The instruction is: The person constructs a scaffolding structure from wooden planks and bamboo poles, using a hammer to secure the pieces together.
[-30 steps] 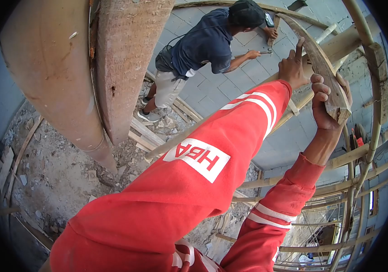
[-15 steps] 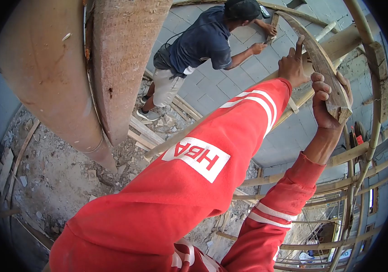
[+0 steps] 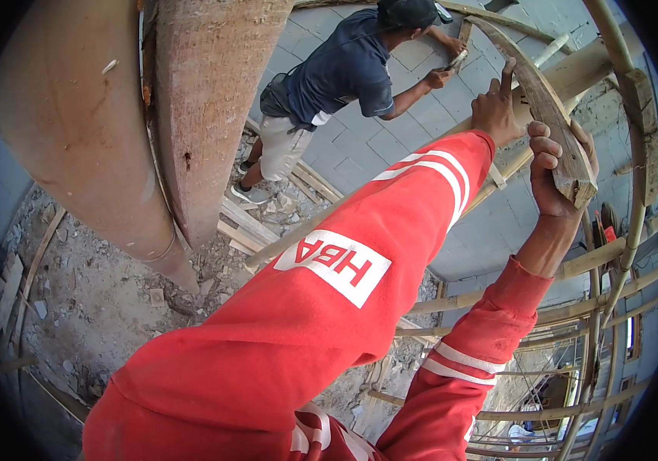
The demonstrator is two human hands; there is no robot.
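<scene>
My right hand is closed round the near end of a long curved wooden piece, with its curled fingers on the left side of the wood. Farther up, my left hand is beside the wood's left edge, its index finger stretched along the edge and its other fingers partly bent. Its thumb is hidden. The piece tapers toward its far end. Both of my arms wear red sleeves with white stripes.
A co-worker in a dark shirt stands at the block wall, both hands at a small wooden strip. Large brown timbers fill the upper left. Bamboo poles cross at right. Rubble and boards lie on the ground.
The co-worker's hands have shifted slightly at the wooden strip, and a small object shows between them. My hands and the curved wood stay nearly in place.
</scene>
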